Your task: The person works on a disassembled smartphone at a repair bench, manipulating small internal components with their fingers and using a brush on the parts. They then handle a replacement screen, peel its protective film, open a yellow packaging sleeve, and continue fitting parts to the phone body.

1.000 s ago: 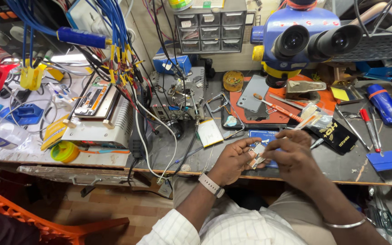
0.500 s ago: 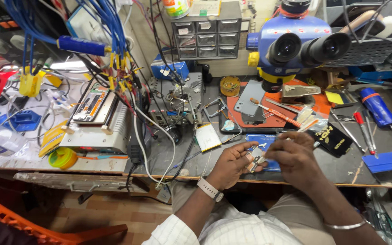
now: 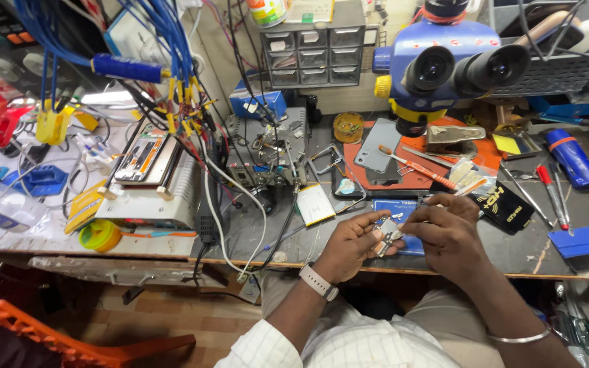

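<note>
My left hand [image 3: 350, 247] and my right hand [image 3: 446, 230] meet over the front edge of the grey workbench [image 3: 506, 252]. Between their fingertips they pinch a small silvery circuit board part [image 3: 386, 234]; both hands grip it. A pale watch sits on my left wrist and a thin metal bangle on my right forearm. Under the hands lies a blue card-like pad [image 3: 398, 217]. Just beyond, on an orange mat [image 3: 417, 178], rests a grey phone back panel [image 3: 378, 144] with an orange-handled tool [image 3: 423, 170] across it.
A blue stereo microscope [image 3: 444, 65] stands over the mat. A grey drawer cabinet [image 3: 313, 46] is at the back. Blue cables [image 3: 165, 41] hang over a white heating machine [image 3: 148, 180] at left. Red screwdrivers [image 3: 552, 194], a blue scraper [image 3: 584, 243] and a black pouch [image 3: 502, 204] lie right.
The view has shifted slightly, so the bench appears a little lower and to the right. My hands stay together on the small part, with only small finger movements.
</note>
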`<state>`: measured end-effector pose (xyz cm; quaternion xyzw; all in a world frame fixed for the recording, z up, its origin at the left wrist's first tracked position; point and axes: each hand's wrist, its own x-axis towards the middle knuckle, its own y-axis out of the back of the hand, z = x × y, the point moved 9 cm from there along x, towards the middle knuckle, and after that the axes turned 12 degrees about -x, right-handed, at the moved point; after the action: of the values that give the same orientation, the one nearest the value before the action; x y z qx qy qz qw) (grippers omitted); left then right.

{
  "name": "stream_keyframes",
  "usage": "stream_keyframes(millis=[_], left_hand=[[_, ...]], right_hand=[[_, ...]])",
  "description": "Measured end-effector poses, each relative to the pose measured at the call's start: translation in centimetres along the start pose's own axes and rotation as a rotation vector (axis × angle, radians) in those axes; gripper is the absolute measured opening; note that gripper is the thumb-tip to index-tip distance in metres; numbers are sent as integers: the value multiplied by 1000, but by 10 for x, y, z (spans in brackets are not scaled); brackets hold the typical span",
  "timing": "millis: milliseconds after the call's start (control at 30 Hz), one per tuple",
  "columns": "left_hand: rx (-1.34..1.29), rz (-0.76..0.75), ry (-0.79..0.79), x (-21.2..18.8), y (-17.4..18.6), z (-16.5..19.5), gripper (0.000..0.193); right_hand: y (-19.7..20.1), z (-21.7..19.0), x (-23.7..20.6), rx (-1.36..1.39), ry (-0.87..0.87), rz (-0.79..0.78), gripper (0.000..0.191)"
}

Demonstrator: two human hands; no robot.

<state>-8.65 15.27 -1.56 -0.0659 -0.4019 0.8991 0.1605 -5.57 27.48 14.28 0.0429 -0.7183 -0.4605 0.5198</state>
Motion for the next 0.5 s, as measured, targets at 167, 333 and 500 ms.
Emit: stream_keyframes(millis=[167,333,500], left_hand=[[-171,-195,-40,-2,-18,8,48],[-213,-278,-30,-6,-31,14,52],[87,-199,-18,-11,-31,15,79]], right_hand=[[3,-3,1,-9,40,-40,37],[0,-2,-3,-3,52,-35,30],[-1,12,-9,-14,-27,13,25]])
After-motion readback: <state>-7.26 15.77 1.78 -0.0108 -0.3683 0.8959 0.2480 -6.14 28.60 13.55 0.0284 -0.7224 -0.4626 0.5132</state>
